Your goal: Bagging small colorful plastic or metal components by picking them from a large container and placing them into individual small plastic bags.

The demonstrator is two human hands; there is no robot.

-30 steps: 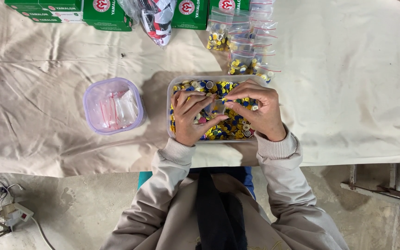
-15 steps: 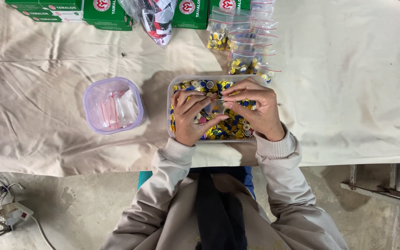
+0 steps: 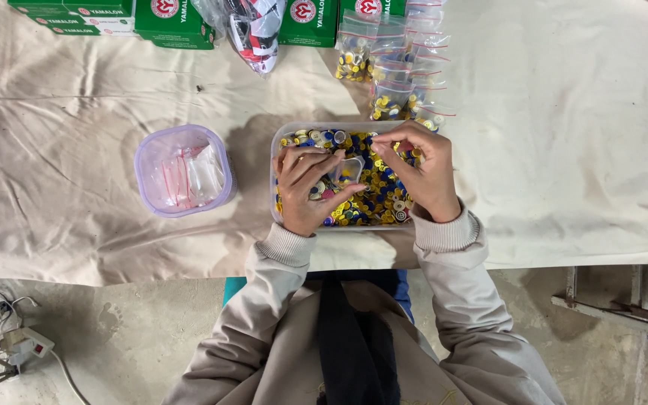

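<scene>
Over the clear tub (image 3: 273, 172) of coloured buttons on the worktop (image 3: 564, 150), the left hand (image 3: 305, 191) pinches a small clear bag (image 3: 346, 171) open-mouthed toward the right hand (image 3: 421, 169), whose fingertips close on buttons just beside it.

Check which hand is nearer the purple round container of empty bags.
Left. The left hand is in the clear tray just right of the purple container; the right hand is further right, over the tray's far side.

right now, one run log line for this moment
left hand: holds small clear bag | right hand: pinching at bag | both over tray of buttons | tub of empty bags left
</scene>
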